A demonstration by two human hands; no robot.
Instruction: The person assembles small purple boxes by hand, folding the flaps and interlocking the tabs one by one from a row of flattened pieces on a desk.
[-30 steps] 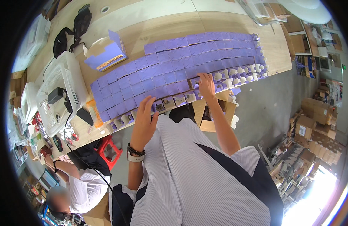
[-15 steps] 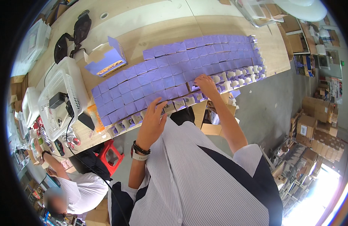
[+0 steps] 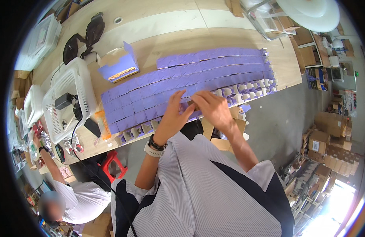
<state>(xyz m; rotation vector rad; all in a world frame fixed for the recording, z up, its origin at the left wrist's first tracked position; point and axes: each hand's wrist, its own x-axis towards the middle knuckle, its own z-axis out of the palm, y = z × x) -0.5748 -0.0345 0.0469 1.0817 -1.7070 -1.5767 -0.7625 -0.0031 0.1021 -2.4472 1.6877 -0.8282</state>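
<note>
Rows of small purple cardboard boxes stand packed together on the table before me. Most have closed tops; along the near edge, several at the right and left have raised flaps with pale insides. My left hand is over the near row at the middle, fingers and thumb apart around a box there. Close to its right, my right hand reaches over the same spot with its fingers bent together and pointing left. What lies under those fingertips is hidden, so I cannot make out what they grip.
An open purple carton stands behind the boxes. To the left are a white basket with a black adapter, an orange-labelled bottle and a black pouch. A co-worker sits at lower left near a red stool.
My right hand has moved left and my left hand right, so they now meet over the near row. The view has shifted slightly, with the boxes a little lower.
</note>
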